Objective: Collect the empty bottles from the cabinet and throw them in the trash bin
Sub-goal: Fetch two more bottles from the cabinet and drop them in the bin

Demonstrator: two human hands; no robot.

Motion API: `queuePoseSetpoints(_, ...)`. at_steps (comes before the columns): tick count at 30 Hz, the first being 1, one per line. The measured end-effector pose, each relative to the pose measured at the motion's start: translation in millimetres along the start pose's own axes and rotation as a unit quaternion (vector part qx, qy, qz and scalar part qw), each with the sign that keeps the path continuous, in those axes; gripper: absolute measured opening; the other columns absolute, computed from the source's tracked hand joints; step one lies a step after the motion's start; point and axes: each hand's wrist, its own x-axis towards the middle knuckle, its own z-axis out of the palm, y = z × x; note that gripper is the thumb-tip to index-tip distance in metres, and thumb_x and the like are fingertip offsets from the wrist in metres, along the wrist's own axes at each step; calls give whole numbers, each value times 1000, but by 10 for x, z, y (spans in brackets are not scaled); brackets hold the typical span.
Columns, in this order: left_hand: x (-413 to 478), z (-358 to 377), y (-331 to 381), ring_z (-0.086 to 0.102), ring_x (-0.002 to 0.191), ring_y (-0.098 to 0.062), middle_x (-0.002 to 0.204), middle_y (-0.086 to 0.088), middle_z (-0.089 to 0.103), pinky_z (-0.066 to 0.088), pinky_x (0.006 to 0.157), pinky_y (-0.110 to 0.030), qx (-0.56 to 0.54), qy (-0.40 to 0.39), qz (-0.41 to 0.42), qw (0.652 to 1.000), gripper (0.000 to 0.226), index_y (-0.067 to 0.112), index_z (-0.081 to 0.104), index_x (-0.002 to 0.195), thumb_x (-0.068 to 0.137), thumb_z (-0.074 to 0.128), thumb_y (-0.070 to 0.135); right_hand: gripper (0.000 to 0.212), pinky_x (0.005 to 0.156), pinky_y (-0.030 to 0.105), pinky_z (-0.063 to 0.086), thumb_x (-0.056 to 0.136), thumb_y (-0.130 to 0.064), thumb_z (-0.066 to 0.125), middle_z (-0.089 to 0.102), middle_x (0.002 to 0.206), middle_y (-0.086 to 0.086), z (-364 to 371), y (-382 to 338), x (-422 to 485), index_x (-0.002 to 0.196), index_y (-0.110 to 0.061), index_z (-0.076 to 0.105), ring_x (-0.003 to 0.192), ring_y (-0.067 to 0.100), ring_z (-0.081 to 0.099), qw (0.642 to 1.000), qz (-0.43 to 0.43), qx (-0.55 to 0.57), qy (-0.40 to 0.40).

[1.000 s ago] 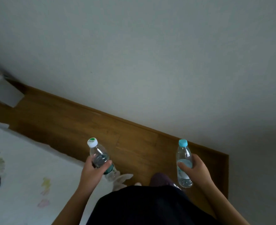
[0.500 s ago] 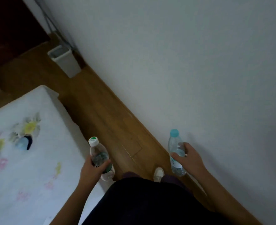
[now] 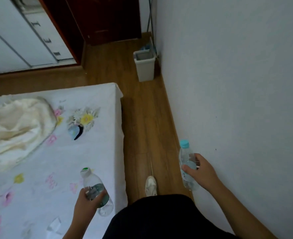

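My left hand [image 3: 87, 201] grips a clear bottle with a white-and-green cap and dark green label [image 3: 94, 185], held over the bed's near corner. My right hand [image 3: 200, 171] grips a second clear bottle with a light blue cap [image 3: 185, 156], close to the white wall. Both bottles stand roughly upright. The pale trash bin [image 3: 144, 65] sits open-topped on the wooden floor far ahead, against the wall.
A bed with a flowered white sheet [image 3: 56, 152] fills the left, with a cream blanket [image 3: 16, 125] on it. A narrow strip of wooden floor [image 3: 145, 128] runs between bed and wall [image 3: 237, 83]. A dark door [image 3: 107, 18] and a white wardrobe [image 3: 18, 37] stand beyond.
The view has swung from facing the wall to looking down the floor strip; the trash bin, door and wardrobe have come into sight. Both hands still hold their bottles.
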Motion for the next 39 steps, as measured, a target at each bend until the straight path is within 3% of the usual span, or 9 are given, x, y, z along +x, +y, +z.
queuePoseSetpoints(11,1386,579,2008,64,92,-17,102,4,65,52,83,-35,46,-89,112,989,75,24,54,115,55,72,65,56,86,30,50,79,-31,82,66,121,4,-354,-663,1325,127,-16,56,103,20,64,996,44,36,73)
queuePoseSetpoints(15,2006,666,2596,64,95,-18,104,2,66,54,84,-36,60,-72,135,986,60,23,55,116,69,81,50,86,87,32,51,56,-71,79,65,114,-4,-456,-1098,2062,123,-23,54,101,18,64,998,33,25,53)
queuePoseSetpoints(19,2552,633,2964,66,94,-22,101,-1,68,53,81,-36,41,-35,87,995,60,17,58,113,68,84,47,51,85,31,51,77,-37,82,65,111,0,-525,-1710,2911,118,-22,55,102,22,66,999,25,19,22)
queuePoseSetpoints(23,2975,508,3185,67,90,-22,98,1,68,55,82,-43,6,18,12,1000,78,19,58,107,49,74,68,65,79,30,56,59,-67,77,70,105,-7,-539,-2522,3742,109,-29,57,91,8,67,999,-23,6,-37)
queuePoseSetpoints(27,3339,350,3341,69,91,-22,99,0,73,55,86,-46,-35,62,-25,997,71,19,62,109,55,81,60,51,78,27,56,73,-48,81,69,107,-8,-429,-3390,4501,113,-30,56,94,8,67,993,-74,-32,-90)
queuePoseSetpoints(29,3553,267,3462,69,92,-25,101,-5,73,54,86,-44,-60,85,-49,993,61,15,62,111,64,87,44,54,82,32,58,69,-51,82,69,108,-10,-330,-3790,4883,113,-33,56,96,9,67,989,-94,-39,-110)
queuePoseSetpoints(34,4397,101,3801,69,91,-29,98,-10,73,52,80,-41,-81,114,-66,988,53,10,64,106,69,88,38,51,87,39,60,73,-46,81,69,109,-10,-62,-4516,5772,116,-35,56,100,12,68,985,-109,-59,-124)
queuePoseSetpoints(37,4992,7,4192,69,88,-27,93,-5,72,53,78,-42,-73,109,-54,990,57,13,63,103,62,84,46,66,83,38,61,61,-63,79,71,106,-10,30,-4806,6214,115,-32,59,96,11,70,988,-101,-60,-103)
queuePoseSetpoints(39,5358,-63,4536,69,87,-27,92,-4,70,52,74,-40,-58,84,-40,994,58,14,61,101,61,84,49,60,83,38,60,66,-57,80,71,107,-8,32,-4953,6436,115,-30,59,95,12,69,991,-82,-60,-86)
